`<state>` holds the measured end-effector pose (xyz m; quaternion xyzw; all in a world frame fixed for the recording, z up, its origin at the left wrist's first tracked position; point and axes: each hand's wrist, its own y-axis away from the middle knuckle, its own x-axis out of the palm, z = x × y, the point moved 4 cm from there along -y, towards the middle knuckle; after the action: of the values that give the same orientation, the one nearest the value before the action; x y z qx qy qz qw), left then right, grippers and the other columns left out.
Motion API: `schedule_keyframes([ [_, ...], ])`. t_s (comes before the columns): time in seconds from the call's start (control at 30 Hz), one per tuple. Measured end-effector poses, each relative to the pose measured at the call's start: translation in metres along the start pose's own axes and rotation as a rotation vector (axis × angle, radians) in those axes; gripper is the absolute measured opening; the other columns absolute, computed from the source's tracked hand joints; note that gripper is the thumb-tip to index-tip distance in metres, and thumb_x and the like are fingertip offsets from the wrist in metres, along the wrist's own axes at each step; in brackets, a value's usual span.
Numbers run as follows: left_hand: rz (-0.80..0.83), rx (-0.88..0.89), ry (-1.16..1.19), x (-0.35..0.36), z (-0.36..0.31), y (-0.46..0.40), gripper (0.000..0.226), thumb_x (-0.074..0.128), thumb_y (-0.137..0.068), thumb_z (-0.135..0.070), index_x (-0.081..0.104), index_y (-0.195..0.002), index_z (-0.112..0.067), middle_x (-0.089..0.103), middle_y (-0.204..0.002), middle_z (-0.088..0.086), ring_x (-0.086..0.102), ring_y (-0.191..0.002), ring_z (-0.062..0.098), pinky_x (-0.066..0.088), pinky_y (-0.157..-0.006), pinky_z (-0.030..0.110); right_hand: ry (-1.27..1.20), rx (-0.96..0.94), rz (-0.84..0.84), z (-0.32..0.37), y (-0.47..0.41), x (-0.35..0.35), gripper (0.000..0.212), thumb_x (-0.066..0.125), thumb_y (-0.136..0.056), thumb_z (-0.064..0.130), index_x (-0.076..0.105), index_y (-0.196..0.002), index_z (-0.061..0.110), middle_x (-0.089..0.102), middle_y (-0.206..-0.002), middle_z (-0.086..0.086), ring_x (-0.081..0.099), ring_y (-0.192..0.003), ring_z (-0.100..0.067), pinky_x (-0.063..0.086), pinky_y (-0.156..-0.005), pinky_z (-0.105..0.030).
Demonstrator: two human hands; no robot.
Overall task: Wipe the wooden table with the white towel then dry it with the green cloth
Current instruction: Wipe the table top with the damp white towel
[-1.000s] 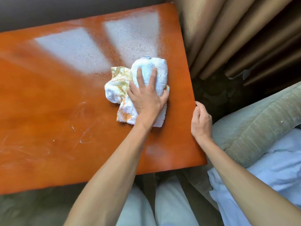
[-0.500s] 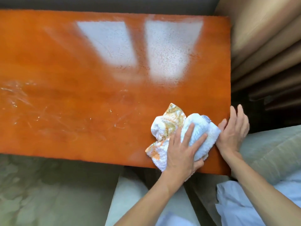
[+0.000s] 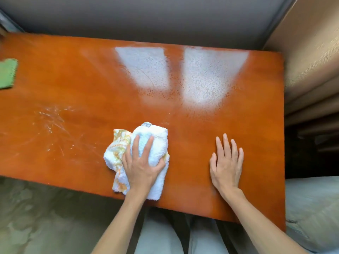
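Observation:
The orange-brown wooden table (image 3: 238, 125) fills the view, with wet streaks on its left part. A bunched white towel (image 3: 157, 140) with yellow-orange print lies near the table's front edge, in the middle. My left hand (image 3: 141, 165) holds it from above, fingers over the top and thumb tucked round its right side. My right hand (image 3: 226, 162) rests flat on the bare wood to the towel's right, fingers straight. The green cloth (image 3: 7, 73) lies at the far left edge of the table, partly cut off by the frame.
Beige curtains (image 3: 311, 70) hang past the table's right end. A grey-green cushion (image 3: 311, 213) sits at the lower right. My legs (image 3: 159, 235) are under the front edge. A dark wall (image 3: 146, 15) runs behind the table. Two bright window reflections (image 3: 207, 77) show on the wood.
My left hand has slid the towel leftwards along the front edge from the right end. My right hand has moved from the table's right edge onto the top and now lies flat.

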<state>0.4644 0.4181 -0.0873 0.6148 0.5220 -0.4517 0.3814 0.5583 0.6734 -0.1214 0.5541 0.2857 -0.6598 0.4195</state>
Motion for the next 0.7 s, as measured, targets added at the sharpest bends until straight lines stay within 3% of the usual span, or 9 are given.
schedule_keyframes([
  [0.2,-0.057,-0.274,0.043,-0.013,0.042,-0.112,0.076,0.066,-0.079,-0.060,0.042,-0.148,-0.039,0.029,-0.161,0.006,0.037,-0.136,0.039,0.029,-0.113,0.050,0.004,0.019,-0.043,0.002,0.000,0.001,0.058,0.039,-0.098,0.035,0.035,-0.155,0.023,0.027,-0.164,-0.003,0.025,-0.151,-0.029,0.011,-0.125,-0.051],
  [0.4,-0.010,-0.338,-0.023,-0.005,0.010,-0.142,0.077,0.067,-0.080,-0.058,0.039,-0.149,-0.042,0.019,-0.165,0.004,0.038,-0.133,0.042,0.031,-0.110,0.048,0.003,0.027,-0.075,0.005,0.000,-0.001,0.059,0.046,-0.096,0.032,0.037,-0.154,0.022,0.028,-0.164,-0.004,0.027,-0.149,-0.031,0.011,-0.124,-0.052],
  [0.53,-0.010,-0.073,0.017,0.014,-0.054,-0.106,0.072,0.062,-0.073,-0.066,0.052,-0.141,-0.045,0.036,-0.160,0.004,0.050,-0.124,0.043,0.044,-0.100,0.051,0.011,0.025,-0.077,0.006,-0.001,-0.002,0.059,0.043,-0.096,0.031,0.036,-0.154,0.021,0.029,-0.163,-0.004,0.027,-0.149,-0.031,0.013,-0.124,-0.053],
  [0.7,0.163,0.329,0.038,0.044,-0.137,-0.018,0.073,0.063,-0.072,-0.062,0.055,-0.141,-0.041,0.042,-0.157,0.009,0.052,-0.124,0.044,0.047,-0.093,0.048,-0.070,0.008,-0.134,0.000,0.002,0.001,0.050,0.044,-0.098,0.018,0.044,-0.148,0.012,0.041,-0.157,-0.008,0.032,-0.147,-0.031,0.014,-0.124,-0.054],
])
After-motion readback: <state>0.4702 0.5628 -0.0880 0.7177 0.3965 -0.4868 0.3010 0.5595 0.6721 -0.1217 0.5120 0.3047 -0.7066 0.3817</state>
